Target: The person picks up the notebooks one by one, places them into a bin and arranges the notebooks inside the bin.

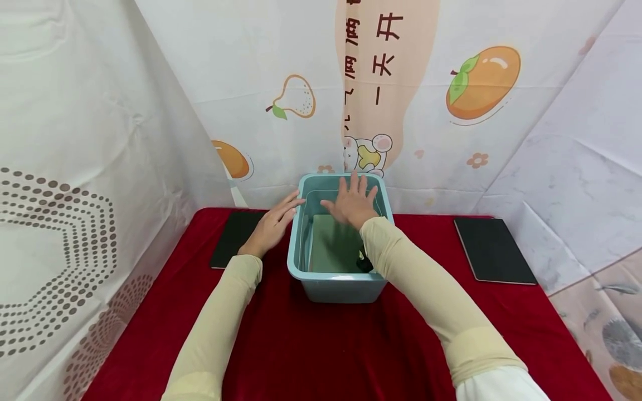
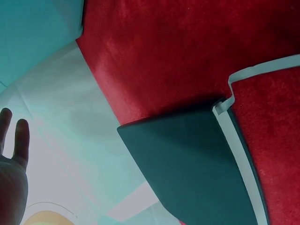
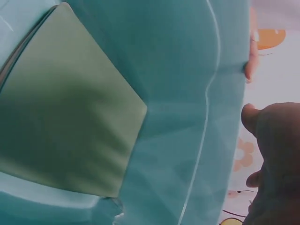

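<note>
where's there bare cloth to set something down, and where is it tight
Widest bare red cloth: in front of the blue bin, between the sleeves. Another patch lies between the bin and the right black notebook. Crowded: left of the bin, by the left hand and left black notebook.
</note>
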{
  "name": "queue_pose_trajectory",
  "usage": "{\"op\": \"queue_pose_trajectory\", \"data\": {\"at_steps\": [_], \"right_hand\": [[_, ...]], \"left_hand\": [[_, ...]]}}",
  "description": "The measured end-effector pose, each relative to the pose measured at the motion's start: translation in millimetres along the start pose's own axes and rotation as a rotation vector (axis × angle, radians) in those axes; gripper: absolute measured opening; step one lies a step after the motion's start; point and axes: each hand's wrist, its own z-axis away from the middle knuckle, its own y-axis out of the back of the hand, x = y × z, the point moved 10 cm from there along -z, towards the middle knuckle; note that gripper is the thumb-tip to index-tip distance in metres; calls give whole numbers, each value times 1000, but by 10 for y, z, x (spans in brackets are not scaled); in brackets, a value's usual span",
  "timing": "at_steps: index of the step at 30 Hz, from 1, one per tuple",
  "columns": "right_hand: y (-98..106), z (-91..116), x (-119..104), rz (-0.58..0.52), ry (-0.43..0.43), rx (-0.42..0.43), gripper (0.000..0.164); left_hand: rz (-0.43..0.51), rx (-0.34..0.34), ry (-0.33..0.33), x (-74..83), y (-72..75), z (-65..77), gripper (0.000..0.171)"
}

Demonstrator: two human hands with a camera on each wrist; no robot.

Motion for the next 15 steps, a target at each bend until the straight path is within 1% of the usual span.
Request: {"op": "queue_pose_trajectory", "data": {"at_steps": [7,15], "right_hand": [[167,48,24,31,-5,22,94],[316,148,42,36,30,29,97]], "left_hand": [[14,2,3,-4,-12,-3,44],[23,9,11,-22,-22,2,45]]}}
